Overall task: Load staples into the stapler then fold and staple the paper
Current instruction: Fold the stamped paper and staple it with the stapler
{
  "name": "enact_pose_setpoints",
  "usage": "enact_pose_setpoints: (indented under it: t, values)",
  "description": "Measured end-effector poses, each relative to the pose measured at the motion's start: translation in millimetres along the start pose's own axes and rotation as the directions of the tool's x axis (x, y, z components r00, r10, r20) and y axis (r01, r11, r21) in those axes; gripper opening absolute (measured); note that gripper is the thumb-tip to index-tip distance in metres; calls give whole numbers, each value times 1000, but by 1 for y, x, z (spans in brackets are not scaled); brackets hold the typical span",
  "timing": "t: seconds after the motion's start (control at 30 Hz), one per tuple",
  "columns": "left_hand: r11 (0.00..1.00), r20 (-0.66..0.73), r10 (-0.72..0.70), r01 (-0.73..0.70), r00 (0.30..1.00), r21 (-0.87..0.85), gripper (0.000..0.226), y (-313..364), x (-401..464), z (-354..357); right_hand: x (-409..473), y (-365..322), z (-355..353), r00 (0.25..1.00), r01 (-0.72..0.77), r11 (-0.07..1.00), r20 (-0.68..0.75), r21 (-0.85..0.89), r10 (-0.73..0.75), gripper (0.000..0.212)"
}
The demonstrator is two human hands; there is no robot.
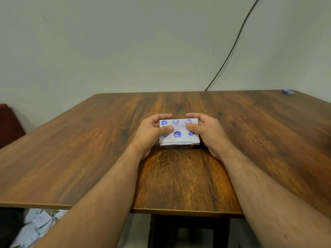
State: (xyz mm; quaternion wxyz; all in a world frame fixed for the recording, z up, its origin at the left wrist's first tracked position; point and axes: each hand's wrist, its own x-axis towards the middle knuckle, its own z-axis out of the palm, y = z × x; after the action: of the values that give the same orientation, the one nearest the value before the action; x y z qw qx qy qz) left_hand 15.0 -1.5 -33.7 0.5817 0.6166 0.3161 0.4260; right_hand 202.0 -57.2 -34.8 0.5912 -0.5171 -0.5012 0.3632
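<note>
Bench (107, 140) fills the view, wood grain, wall behind with a black cable (232, 47) running down. A small blue box (288, 91) sits at the far right corner — could be staples, too small to tell. No stapler in view.

Mid-bench, your left hand (149, 135) and right hand (207, 133) each curl round an end of the paper (179, 133), thumbs pressing on top, fingers over the far edge. It's folded into a small thick wad with blue stamps, resting on the bench.

Paper looks light and springy — layers gape at the near edge, so keep pinching near the ends or it'll likely open.
</note>
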Motion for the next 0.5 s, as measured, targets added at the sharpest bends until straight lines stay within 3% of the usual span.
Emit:
enact_pose_setpoints:
  t: [0.17, 0.5]
  values:
    - [999, -8, 22, -22, 1000, -38, 29, 1, -2, -1, 0, 1, 1, 1000, -25, 1000, 13, -7, 25, 15]
    - [995, -76, 56, -50, 995, 88, 7, 1, -4, 6, -3, 0, 3, 999, -5, 997, 33, -74, 7, 8]
